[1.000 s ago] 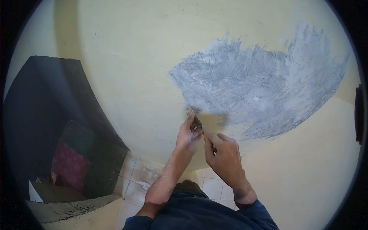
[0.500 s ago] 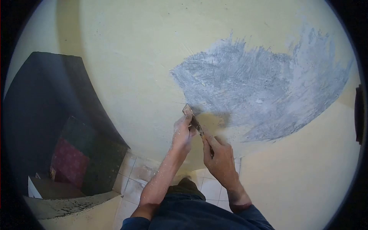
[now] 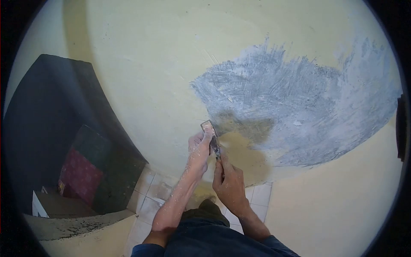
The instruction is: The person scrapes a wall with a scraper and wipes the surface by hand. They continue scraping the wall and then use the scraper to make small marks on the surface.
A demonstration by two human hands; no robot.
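A scraper (image 3: 215, 147) with a flat, dusty metal blade is in both my hands, its blade pointing up and slightly left. My right hand (image 3: 231, 182) is closed around the handle at the lower end. With the thumb pressed along the blade and fingers curled behind it, my left hand (image 3: 199, 149) grips the upper part. White flecks cover the left hand and forearm. In front is a cream wall (image 3: 145, 90) with a large scraped grey patch (image 3: 274, 90), its surface streaked. The blade's tip overlaps the cream area just below the patch's left corner.
To the left is a dark opening (image 3: 51, 111) in the wall, with a red panel (image 3: 81, 175) and a white-edged box (image 3: 60, 204) inside. Dusty white floor tiles (image 3: 147, 188) lie below. A dark object (image 3: 401, 128) stands at the far right edge.
Both hands and the scraper have moved down, with the right hand also shifting left. The blade has turned more upright, and the shadow on the wall is larger.
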